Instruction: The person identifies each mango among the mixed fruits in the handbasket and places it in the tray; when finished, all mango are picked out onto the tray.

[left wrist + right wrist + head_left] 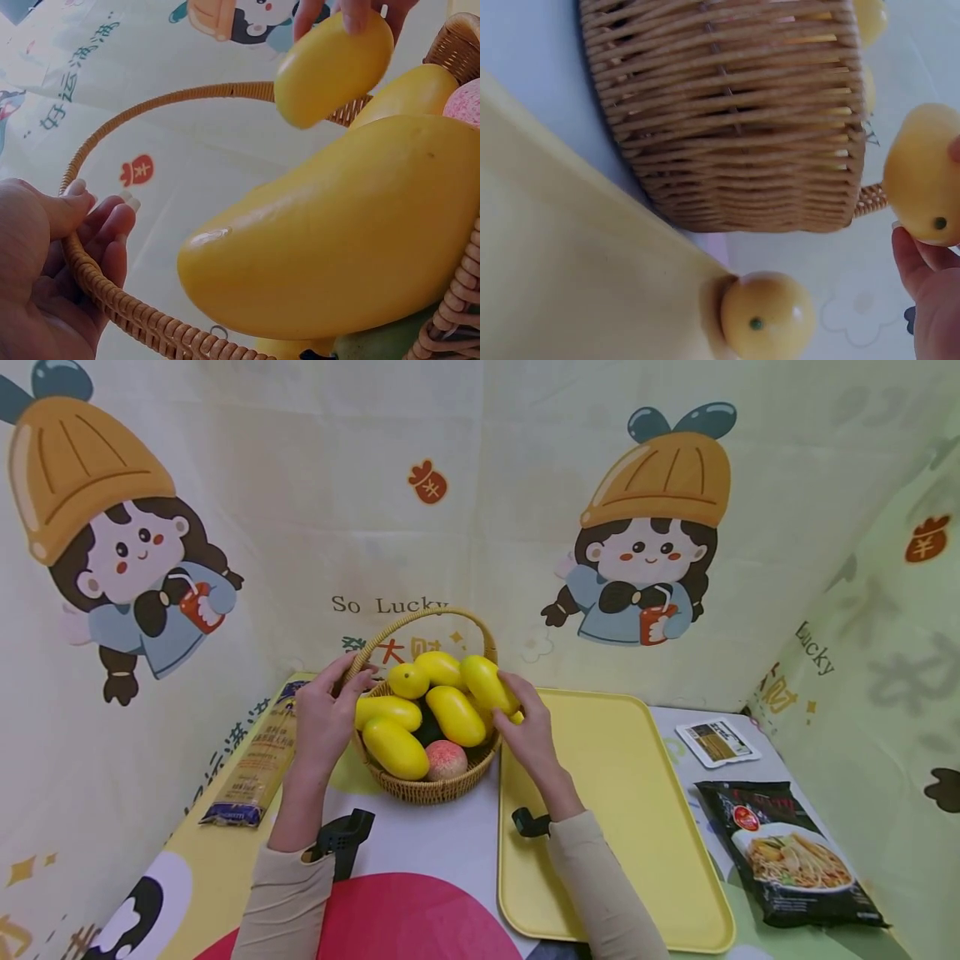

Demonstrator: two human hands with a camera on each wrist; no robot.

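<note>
A wicker basket (431, 791) holds several yellow mangoes (396, 748), a pink peach (446, 760) and a dark green item mostly hidden under them. My left hand (324, 714) grips the basket's arched handle (86, 274) on its left side, thumb and fingers curled round it. At the basket's right rim, my right hand (528, 720) pinches one mango (926, 176) between thumb and fingers, raised above the others. Another mango (767, 316) lies at the far left corner of the yellow tray (611, 827), mostly hidden behind the right hand in the head view.
The tray lies right of the basket, beneath my right forearm. Beyond it are a small flat packet (717, 742) and a black noodle bag (791, 856). A long pasta packet (258, 760) lies left of the basket. Printed cloth walls (510, 552) stand close behind and at both sides.
</note>
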